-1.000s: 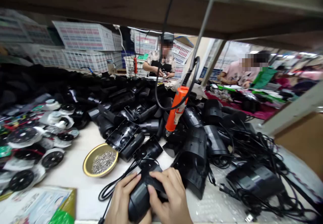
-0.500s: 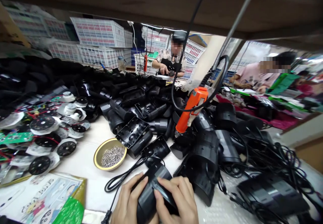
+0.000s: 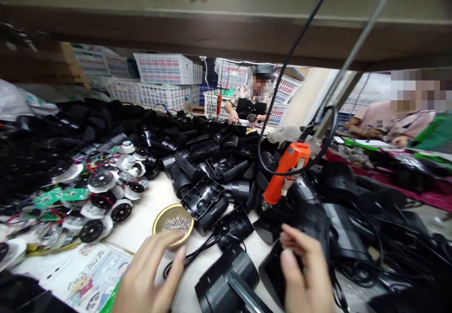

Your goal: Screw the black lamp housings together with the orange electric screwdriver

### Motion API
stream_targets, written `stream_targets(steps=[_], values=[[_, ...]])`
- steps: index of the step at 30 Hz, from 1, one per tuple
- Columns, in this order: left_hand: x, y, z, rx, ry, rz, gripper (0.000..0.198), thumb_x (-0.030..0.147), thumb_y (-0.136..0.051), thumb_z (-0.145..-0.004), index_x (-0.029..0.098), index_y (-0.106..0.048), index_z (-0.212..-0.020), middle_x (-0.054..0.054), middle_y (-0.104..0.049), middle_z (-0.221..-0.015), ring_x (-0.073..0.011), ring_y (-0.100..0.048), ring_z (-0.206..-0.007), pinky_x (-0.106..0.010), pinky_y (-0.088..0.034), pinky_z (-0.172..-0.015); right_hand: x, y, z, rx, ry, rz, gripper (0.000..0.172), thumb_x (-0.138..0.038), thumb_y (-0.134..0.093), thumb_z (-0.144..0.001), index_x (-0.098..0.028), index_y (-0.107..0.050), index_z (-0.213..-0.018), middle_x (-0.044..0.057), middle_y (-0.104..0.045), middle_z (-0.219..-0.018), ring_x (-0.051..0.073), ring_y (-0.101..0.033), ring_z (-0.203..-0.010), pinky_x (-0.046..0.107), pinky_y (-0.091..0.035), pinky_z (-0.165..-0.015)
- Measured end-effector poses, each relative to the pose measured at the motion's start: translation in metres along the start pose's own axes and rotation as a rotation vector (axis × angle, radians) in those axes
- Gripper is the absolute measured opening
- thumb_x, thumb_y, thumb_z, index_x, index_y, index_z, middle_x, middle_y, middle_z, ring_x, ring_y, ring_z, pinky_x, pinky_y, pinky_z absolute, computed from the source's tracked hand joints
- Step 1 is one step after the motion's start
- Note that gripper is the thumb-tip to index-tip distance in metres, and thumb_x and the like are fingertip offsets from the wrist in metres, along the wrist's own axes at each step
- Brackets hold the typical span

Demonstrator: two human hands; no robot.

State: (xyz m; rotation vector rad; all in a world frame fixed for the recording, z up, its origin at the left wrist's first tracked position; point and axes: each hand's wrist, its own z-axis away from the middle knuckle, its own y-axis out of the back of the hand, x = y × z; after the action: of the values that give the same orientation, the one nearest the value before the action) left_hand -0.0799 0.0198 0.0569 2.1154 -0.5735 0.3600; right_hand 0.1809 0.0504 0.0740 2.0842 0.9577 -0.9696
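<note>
Between my two hands a black plastic housing with a power cord lies on the table, touched by neither. My left hand is open, fingers spread and reaching over the near edge of a yellow-rimmed bowl of small metal screws. Off to the right of the housing, my right hand is held up with thumb and fingers apart, nothing in it. Beyond that hand an orange electric screwdriver hangs bit-down by a black cable.
Black housings pile up across the back and right, with tangled cords. Motor assemblies with wires and green circuit boards lie left, above a printed plastic bag. A shelf beam crosses overhead. Two people work beyond, near white crates.
Both hands have let go of the black housing, which now lies on the table. My left hand has moved left to the bowl, my right hand rightward. The view has shifted.
</note>
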Motion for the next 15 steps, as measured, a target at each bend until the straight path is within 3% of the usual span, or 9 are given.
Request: stream_targets(steps=[3,5,7,11,15], values=[[-0.026,-0.005,-0.031,-0.223,0.123,-0.105,0.031,0.035,-0.045,-0.102,0.021,-0.072,-0.107,-0.012,-0.076,-0.109,-0.0318,-0.072,-0.103,-0.047,-0.06,-0.089,0.0,0.001,-0.055,0.114,-0.087,-0.159,0.052,-0.061,-0.055,-0.098,-0.02,-0.062,-0.129,0.013,-0.063,-0.129,0.029,-0.061,-0.117,0.045,-0.046,-0.099],[-0.037,-0.017,-0.045,-0.319,0.105,-0.102,0.029,0.022,-0.048,-0.096,0.02,-0.075,-0.107,-0.013,-0.077,-0.111,-0.0322,-0.072,-0.105,-0.048,-0.059,-0.094,0.001,-0.008,-0.086,0.027,-0.141,-0.291,0.063,-0.069,-0.052,-0.096,-0.021,-0.061,-0.135,0.013,-0.06,-0.14,0.031,-0.057,-0.128,0.049,-0.044,-0.105],[-0.04,-0.027,-0.054,-0.368,0.068,-0.069,0.034,0.01,-0.051,-0.089,0.022,-0.076,-0.108,-0.01,-0.078,-0.112,-0.0287,-0.073,-0.106,-0.043,-0.057,-0.098,0.001,-0.02,-0.107,-0.112,-0.222,-0.381,0.072,-0.077,-0.053,-0.09,-0.021,-0.061,-0.134,0.013,-0.063,-0.136,0.031,-0.058,-0.126,0.05,-0.044,-0.107],[-0.034,-0.032,-0.064,-0.407,0.06,-0.028,0.035,0.004,-0.053,-0.082,0.022,-0.075,-0.101,-0.008,-0.077,-0.105,-0.0257,-0.072,-0.097,-0.038,-0.055,-0.092,-0.01,-0.032,-0.117,-0.209,-0.263,-0.383,0.073,-0.077,-0.077,-0.068,-0.019,-0.068,-0.113,0.011,-0.071,-0.106,0.028,-0.065,-0.098,0.044,-0.053,-0.091],[-0.028,-0.035,-0.071,-0.418,0.111,-0.019,0.018,0.004,-0.058,-0.082,0.017,-0.07,-0.087,-0.007,-0.074,-0.094,-0.0221,-0.067,-0.086,-0.036,-0.054,-0.084,-0.023,-0.022,-0.105,-0.14,-0.22,-0.263,0.073,-0.068,-0.088,-0.059,-0.022,-0.071,-0.113,0.009,-0.072,-0.103,0.028,-0.068,-0.092,0.045,-0.054,-0.089]])
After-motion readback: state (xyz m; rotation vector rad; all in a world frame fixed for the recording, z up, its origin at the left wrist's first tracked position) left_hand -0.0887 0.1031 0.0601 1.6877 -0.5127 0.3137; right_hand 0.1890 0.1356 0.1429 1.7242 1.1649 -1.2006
